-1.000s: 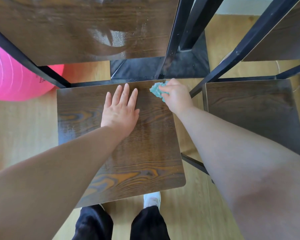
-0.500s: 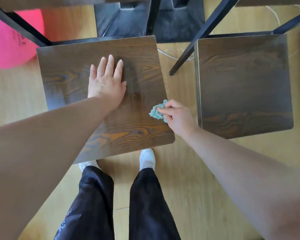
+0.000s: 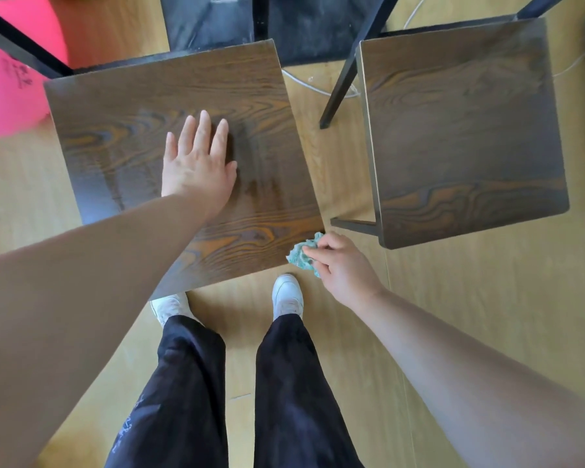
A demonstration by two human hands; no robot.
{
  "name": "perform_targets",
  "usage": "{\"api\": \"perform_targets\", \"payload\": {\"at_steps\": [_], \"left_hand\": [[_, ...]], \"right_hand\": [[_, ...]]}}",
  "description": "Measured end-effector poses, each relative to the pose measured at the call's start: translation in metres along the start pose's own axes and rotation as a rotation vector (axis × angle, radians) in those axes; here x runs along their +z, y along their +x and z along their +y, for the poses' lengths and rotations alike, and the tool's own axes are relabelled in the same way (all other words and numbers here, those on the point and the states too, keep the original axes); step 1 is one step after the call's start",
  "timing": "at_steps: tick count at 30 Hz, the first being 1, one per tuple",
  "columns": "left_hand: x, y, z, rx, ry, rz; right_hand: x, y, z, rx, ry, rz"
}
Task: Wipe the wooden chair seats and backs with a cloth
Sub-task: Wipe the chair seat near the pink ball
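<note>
A dark wooden chair seat [image 3: 122, 109] with orange grain lies below me. My left hand [image 3: 198, 163] rests flat on its middle, fingers straight. At the seat's near right corner my right hand [image 3: 341, 265] pinches a crumpled teal cloth [image 3: 303, 255], which touches the corner edge. A second wooden chair seat [image 3: 460, 130] of the same kind stands to the right, untouched. The chair backs are out of view.
Black metal chair legs [image 3: 338, 86] rise between the two seats. A pink ball [image 3: 11, 79] sits at the far left on the wood floor. A white cable [image 3: 318, 87] runs across the floor between the chairs. My legs and white shoes [image 3: 287, 295] stand just in front of the seat.
My right hand has drawn the cloth along the seat's right side from the far edge to the near right corner. My left hand has stayed flat on the seat. The view has tilted down.
</note>
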State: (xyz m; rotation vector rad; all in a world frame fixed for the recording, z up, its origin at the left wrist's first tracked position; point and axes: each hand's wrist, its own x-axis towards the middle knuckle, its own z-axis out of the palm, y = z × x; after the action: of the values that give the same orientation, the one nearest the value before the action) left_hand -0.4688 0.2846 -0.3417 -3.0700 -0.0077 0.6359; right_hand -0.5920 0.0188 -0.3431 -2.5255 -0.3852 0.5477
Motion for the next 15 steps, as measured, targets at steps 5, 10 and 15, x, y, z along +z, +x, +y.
{"api": "perform_targets", "payload": {"at_steps": [5,10,15], "left_hand": [[-0.004,0.004,0.001,0.016,0.019,0.01],[-0.021,0.033,-0.004,0.007,0.0,0.056],[-0.039,0.067,-0.022,-0.001,0.019,0.086]], "right_hand": [[-0.024,0.035,-0.013,0.092,0.068,0.143],[-0.055,0.144,-0.03,0.107,0.1,0.233],[-0.078,0.251,-0.042,0.14,0.011,0.198]]}}
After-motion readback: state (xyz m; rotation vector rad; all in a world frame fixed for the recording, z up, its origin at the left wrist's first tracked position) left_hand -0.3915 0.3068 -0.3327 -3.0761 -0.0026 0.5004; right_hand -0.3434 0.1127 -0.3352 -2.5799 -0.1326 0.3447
